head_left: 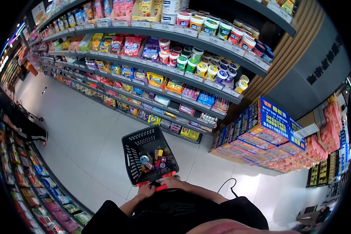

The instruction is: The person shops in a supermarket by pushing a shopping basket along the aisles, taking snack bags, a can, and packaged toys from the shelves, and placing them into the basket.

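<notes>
From here I see the bare left hand [146, 190] and right hand [172, 182] curled round the red bar handle [161, 188] of the black plastic basket cart [144, 137] just ahead of them, so steering seems the step now, and any push calls for a steady hold.

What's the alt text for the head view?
Left hand and right hand at the red handle of a black shopping basket holding small packaged items; store shelves of colourful bags and tubs stand ahead, across a pale tiled floor.
</notes>
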Action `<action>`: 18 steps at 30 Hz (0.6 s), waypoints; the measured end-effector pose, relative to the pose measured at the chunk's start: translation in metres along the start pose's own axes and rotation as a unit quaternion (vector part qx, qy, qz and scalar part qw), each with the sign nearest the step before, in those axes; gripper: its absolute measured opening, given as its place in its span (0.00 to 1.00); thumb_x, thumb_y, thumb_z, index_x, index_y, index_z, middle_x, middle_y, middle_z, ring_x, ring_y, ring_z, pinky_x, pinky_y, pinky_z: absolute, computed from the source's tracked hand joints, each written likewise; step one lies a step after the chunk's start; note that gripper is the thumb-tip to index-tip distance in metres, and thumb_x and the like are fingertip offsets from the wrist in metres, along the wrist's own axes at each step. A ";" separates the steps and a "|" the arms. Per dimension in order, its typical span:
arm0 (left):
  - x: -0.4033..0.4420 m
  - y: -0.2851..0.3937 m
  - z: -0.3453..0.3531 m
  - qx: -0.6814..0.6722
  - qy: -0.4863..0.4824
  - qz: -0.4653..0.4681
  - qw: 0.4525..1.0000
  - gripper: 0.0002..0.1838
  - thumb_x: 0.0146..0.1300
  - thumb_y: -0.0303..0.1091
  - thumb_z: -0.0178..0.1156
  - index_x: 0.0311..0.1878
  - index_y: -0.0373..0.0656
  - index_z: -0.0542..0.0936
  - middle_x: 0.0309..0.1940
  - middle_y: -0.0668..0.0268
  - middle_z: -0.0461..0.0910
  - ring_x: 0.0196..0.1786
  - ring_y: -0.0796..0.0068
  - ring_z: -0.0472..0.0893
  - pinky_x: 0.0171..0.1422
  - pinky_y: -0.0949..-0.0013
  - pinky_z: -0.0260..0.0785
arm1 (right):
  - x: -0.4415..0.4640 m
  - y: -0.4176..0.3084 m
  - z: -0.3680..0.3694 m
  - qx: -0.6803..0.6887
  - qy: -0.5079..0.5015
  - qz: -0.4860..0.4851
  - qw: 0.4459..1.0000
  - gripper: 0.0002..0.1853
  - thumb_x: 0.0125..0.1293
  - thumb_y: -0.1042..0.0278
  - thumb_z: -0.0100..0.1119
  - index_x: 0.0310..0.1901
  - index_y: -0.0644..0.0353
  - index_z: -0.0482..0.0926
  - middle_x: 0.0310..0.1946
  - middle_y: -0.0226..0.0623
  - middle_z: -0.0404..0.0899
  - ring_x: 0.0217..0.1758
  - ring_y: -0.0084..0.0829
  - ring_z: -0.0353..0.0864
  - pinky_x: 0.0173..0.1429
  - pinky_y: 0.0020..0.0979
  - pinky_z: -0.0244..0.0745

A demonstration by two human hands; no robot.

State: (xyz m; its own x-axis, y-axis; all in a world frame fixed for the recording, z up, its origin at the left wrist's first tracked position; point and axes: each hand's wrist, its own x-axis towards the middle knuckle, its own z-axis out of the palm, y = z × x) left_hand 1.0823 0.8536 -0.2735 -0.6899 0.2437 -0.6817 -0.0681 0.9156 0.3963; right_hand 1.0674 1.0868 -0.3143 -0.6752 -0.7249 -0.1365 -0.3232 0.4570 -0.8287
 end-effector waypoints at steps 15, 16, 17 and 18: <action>0.018 0.055 -0.061 -0.117 0.136 -0.065 0.982 0.34 0.71 0.59 0.41 0.40 0.37 0.86 0.39 0.41 0.84 0.47 0.40 0.83 0.59 0.46 0.73 | 0.074 0.000 -0.113 -0.213 -0.047 -0.081 0.972 0.16 0.45 0.63 0.68 0.38 0.57 0.81 0.42 0.37 0.76 0.55 0.40 0.73 0.61 0.44 0.67; 0.025 0.054 -0.063 -0.131 0.161 -0.069 0.976 0.34 0.71 0.60 0.41 0.42 0.38 0.85 0.39 0.41 0.84 0.46 0.39 0.83 0.58 0.45 0.73 | 0.082 0.002 -0.118 -0.228 -0.031 -0.080 0.970 0.15 0.45 0.63 0.68 0.37 0.56 0.82 0.41 0.36 0.75 0.53 0.40 0.73 0.60 0.42 0.66; 0.031 0.053 -0.066 -0.144 0.185 -0.073 0.969 0.34 0.72 0.61 0.40 0.44 0.38 0.84 0.39 0.41 0.84 0.46 0.39 0.83 0.57 0.44 0.73 | 0.087 0.002 -0.121 -0.256 -0.035 -0.055 0.965 0.15 0.46 0.61 0.67 0.38 0.55 0.83 0.43 0.35 0.75 0.56 0.38 0.72 0.61 0.41 0.64; 0.032 0.056 -0.072 -0.143 0.186 -0.068 0.970 0.34 0.72 0.61 0.40 0.44 0.38 0.84 0.39 0.41 0.84 0.46 0.39 0.83 0.57 0.44 0.73 | 0.093 0.000 -0.126 -0.259 -0.032 -0.053 0.964 0.15 0.46 0.61 0.67 0.38 0.55 0.83 0.43 0.35 0.75 0.56 0.38 0.72 0.61 0.41 0.64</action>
State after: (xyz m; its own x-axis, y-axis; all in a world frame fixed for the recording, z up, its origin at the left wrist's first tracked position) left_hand 1.0047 0.8893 -0.2288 -0.8692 -0.0551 -0.4914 -0.3379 0.7916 0.5090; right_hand 0.9211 1.0840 -0.2583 -0.5831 -0.8043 -0.1141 -0.6867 0.5631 -0.4597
